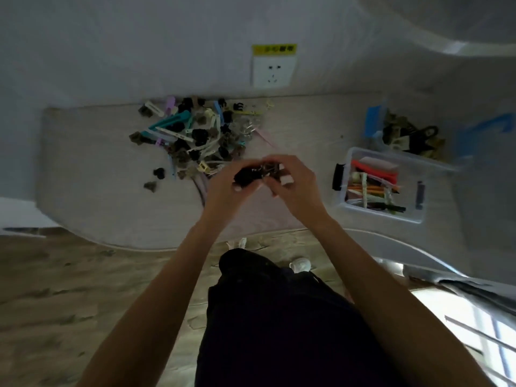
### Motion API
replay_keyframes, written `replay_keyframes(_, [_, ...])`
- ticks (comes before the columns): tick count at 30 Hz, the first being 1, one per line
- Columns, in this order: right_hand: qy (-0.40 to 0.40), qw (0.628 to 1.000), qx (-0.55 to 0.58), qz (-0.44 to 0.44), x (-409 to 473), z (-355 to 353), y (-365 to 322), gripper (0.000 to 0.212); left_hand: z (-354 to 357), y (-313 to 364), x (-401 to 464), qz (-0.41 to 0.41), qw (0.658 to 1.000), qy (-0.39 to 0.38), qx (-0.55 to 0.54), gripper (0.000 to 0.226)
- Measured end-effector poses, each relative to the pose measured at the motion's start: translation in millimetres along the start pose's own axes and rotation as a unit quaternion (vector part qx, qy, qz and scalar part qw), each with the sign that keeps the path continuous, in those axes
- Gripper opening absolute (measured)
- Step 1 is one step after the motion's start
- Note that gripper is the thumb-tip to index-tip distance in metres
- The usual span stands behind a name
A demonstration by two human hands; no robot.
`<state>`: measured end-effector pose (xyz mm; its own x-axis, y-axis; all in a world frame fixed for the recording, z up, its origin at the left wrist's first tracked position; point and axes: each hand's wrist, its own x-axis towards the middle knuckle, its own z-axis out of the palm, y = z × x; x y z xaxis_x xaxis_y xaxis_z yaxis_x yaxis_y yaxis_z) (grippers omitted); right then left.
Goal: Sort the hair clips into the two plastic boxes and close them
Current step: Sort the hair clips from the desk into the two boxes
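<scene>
The pale wood-grain bench (97, 169) carried a mixed heap of unsorted hair clips (192, 135). Two clear plastic boxes (382, 188) stood rightward, lids off, part-filled. Left hand (226, 185) and right hand (296, 185) jointly gripped tangled black clips (245, 175), apparently separating them.

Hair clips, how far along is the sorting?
Partly done: the near clear plastic box holds long flat clips, the far blue-trimmed box dark claw clips. Both hands, left and right, hold a small black clip cluster. The mixed pile remains; both boxes are open.
</scene>
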<state>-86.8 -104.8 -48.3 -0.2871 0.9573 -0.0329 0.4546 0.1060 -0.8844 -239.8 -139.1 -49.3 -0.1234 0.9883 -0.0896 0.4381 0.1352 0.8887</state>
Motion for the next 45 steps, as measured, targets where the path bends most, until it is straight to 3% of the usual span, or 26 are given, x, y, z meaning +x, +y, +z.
replay_keyframes(4, [0.125,0.991,0.024,0.044,7,-75,6,0.03,49,56,54,0.104,0.991,-0.086,-0.021,0.034])
replay_keyframes(8, [0.207,0.972,-0.054,0.094,11,-148,31,0.031,119,108,94,0.144,0.977,-0.156,-0.006,0.036])
replay_keyframes(14, [0.205,0.953,-0.156,0.163,30,-226,67,0.037,201,156,127,0.112,0.963,-0.243,0.026,0.049])
replay_keyframes(19, [0.152,0.955,-0.161,0.198,32,-243,79,0.043,223,160,132,0.062,0.946,-0.316,0.046,0.073])
replay_keyframes(23, [0.167,0.952,-0.203,0.156,26,-232,76,0.035,203,158,119,0.099,0.959,-0.265,0.025,0.053])
replay_keyframes(27, [0.207,0.942,-0.258,0.065,16,-192,51,0.023,157,128,96,0.177,0.979,-0.065,0.076,0.027])
replay_keyframes(31, [0.127,0.946,-0.297,-0.017,8,-129,24,0.022,100,77,66,0.185,0.969,0.064,0.15,0.022])
replay_keyframes(34, [0.017,0.952,-0.298,-0.069,18,-74,18,0.025,49,23,42,0.163,0.946,0.153,0.235,0.017])
replay_keyframes(37, [-0.109,0.941,-0.302,-0.102,36,-23,21,0.043,6,-31,24,0.029,0.939,0.087,0.332,0.039])
replay_keyframes(39, [-0.153,0.93,-0.312,-0.12,56,4,19,0.057,-13,-55,17,-0.05,0.939,0.03,0.338,0.054])
replay_keyframes(45, [-0.2,0.911,-0.354,-0.069,117,45,12,0.077,-29,-70,17,-0.037,0.949,0.0,0.314,0.037])
